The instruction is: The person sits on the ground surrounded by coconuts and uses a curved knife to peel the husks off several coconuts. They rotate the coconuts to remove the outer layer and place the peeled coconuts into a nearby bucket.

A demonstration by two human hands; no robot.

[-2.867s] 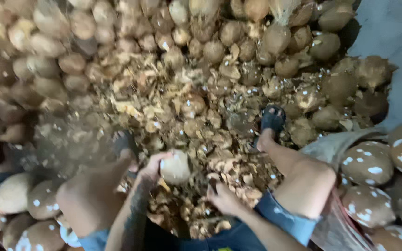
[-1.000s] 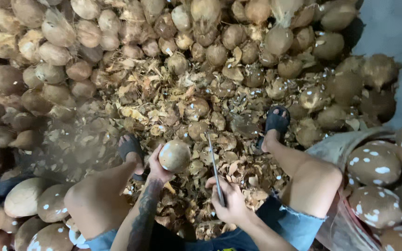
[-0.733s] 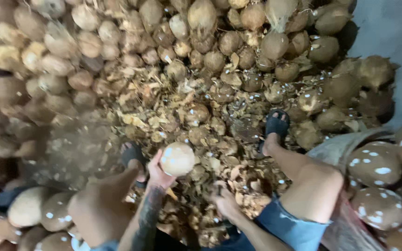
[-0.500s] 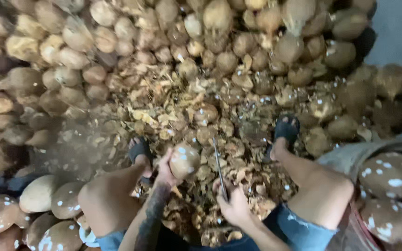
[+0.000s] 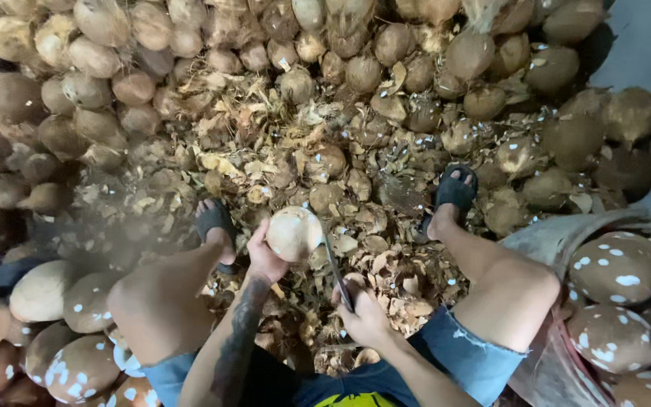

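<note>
I sit with knees apart over a floor of coconut husk scraps. My left hand (image 5: 264,256) grips a pale, partly peeled coconut (image 5: 293,234) held out between my legs. My right hand (image 5: 363,316) is shut on the handle of a long dark knife (image 5: 337,267), its blade pointing up and resting right beside the coconut's right side. Both my feet in dark sandals (image 5: 455,190) rest on the scraps.
A big heap of brown unpeeled coconuts (image 5: 190,45) rises ahead and to the left. Peeled coconuts (image 5: 47,290) lie at my lower left, and more fill a sack (image 5: 551,234) at my right. Husk chips (image 5: 280,151) cover the floor.
The knife has swung down and come back up against the coconut several times. My left hand has turned the coconut between strokes. The view has shifted slightly.
</note>
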